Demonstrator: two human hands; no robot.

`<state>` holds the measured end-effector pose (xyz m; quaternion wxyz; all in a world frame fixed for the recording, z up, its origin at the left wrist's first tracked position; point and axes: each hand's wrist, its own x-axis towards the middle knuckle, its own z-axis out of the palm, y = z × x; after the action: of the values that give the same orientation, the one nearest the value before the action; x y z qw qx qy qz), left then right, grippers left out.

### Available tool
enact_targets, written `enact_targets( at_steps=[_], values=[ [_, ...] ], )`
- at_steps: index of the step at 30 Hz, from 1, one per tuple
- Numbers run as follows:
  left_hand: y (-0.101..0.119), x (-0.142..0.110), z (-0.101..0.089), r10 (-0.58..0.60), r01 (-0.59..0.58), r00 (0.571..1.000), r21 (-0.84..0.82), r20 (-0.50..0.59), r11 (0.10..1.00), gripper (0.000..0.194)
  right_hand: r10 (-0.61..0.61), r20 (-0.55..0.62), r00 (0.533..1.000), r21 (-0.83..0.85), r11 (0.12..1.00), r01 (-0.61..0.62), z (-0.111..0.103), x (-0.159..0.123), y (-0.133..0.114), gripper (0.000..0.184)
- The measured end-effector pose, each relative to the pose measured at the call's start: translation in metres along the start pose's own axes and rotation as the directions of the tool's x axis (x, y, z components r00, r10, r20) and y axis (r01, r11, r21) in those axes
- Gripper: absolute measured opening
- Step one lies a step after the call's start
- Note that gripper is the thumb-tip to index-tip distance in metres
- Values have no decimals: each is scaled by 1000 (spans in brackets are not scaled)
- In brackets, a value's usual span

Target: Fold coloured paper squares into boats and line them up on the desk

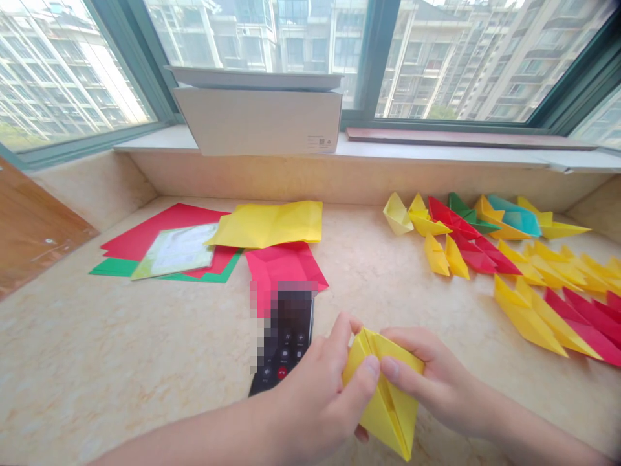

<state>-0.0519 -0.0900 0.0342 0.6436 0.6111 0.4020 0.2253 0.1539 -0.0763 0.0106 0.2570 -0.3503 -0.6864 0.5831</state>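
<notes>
Between my two hands is a folded piece of yellow paper, diamond-shaped with an open slit down its middle. My left hand grips its left side, the thumb pressing on the front near the slit and the fingers behind. On the right side, my right hand pinches it, thumb on the front and fingers behind the top edge. Just left of my left hand lies a black phone with call buttons on its screen, partly blurred out and partly covered by my left hand and forearm.
Red sheets, a green sheet, a white-green booklet, yellow folded paper and creased pink-red paper lie at left. Several folded paper boats stand at right. A white box sits on the window ledge.
</notes>
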Motion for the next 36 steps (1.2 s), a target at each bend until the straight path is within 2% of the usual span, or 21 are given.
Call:
enact_targets(
  at_steps=[7, 19, 27, 32, 36],
  values=[
    [2, 1, -2, 26, -25, 1000, -18, 12, 1000, 34, 3, -60, 998, -59, 998, -7, 0, 0, 0, 36],
    [2, 3, -1, 39, -37, 999, -53, 20, 998, 31, 25, -63, 998, 15, 1000, -24, 0, 0, -1, 34],
    [1, 3, -4, 93, -89, 995, 91, -40, 992, 29, -6, -78, 997, -117, 993, -4, -2, -1, 3, 34],
    [1, 3, -4, 92, -89, 995, 82, -40, 993, 29, 5, -72, 997, -85, 996, -11, 0, -1, 2, 35],
    [2, 3, -3, 118, -108, 990, 120, -79, 987, 28, 65, -69, 995, 26, 998, -63, 0, -2, 3, 35]
  ],
)
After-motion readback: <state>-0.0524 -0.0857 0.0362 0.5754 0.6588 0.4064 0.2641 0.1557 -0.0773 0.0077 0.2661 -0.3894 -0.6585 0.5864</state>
